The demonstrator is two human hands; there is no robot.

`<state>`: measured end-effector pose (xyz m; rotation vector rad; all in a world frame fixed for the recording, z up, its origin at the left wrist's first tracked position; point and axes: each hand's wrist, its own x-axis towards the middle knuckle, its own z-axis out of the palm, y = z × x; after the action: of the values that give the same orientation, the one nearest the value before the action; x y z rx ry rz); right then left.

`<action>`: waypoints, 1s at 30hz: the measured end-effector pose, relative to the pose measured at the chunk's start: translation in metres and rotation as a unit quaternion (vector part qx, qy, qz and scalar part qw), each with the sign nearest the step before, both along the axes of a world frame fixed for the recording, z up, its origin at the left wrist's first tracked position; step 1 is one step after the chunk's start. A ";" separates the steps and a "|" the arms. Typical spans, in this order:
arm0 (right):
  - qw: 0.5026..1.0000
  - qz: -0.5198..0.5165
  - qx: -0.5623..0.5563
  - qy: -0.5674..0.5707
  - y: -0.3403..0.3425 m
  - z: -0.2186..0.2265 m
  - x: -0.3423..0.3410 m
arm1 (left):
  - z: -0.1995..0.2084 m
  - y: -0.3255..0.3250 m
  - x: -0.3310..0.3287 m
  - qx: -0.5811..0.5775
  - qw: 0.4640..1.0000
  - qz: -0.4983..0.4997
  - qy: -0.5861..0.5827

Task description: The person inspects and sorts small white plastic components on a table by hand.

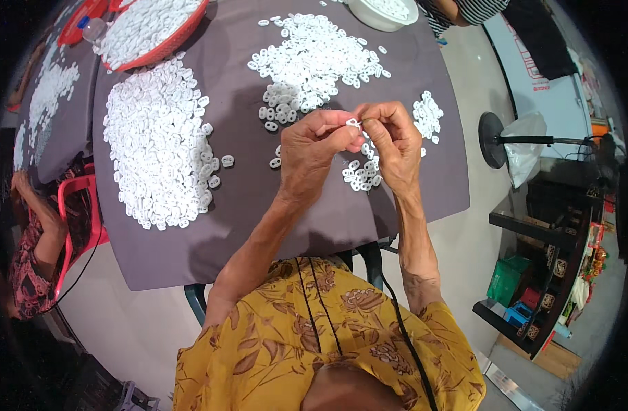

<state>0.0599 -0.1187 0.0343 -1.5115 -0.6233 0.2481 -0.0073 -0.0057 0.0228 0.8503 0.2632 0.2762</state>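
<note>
Over the table, my left hand is closed, pinching a small white plastic piece between thumb and fingertips. My right hand meets it there, thumb and forefinger pressed together at the piece's right side; whatever they grip is too small to make out. Below my hands lies a small cluster of white oval two-holed pieces. Beyond them spreads a larger loose heap of similar pieces. To the left is a broad, dense pile of white pieces.
A red basket full of white pieces stands at the far left, near a clear bottle. A white bowl sits at the far edge. Another small group lies right. Other people sit left and far right.
</note>
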 end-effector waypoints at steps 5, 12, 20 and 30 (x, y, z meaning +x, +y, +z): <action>1.000 -0.019 -0.013 -0.021 0.002 -0.001 -0.002 | 0.000 0.000 -0.001 0.009 1.000 0.002 0.001; 0.998 -0.045 -0.021 -0.048 0.006 -0.005 -0.003 | -0.005 -0.004 0.000 0.020 1.000 0.020 -0.012; 0.998 -0.040 -0.005 0.047 0.003 -0.015 -0.001 | -0.014 -0.005 0.003 -0.010 1.000 0.010 0.025; 0.997 0.010 -0.070 0.034 -0.009 -0.007 0.011 | -0.009 -0.001 0.003 -0.001 0.999 -0.008 0.038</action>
<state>0.0707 -0.1276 0.0278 -1.6248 -0.5776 0.3629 -0.0044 -0.0066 0.0137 0.8626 0.3277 0.2281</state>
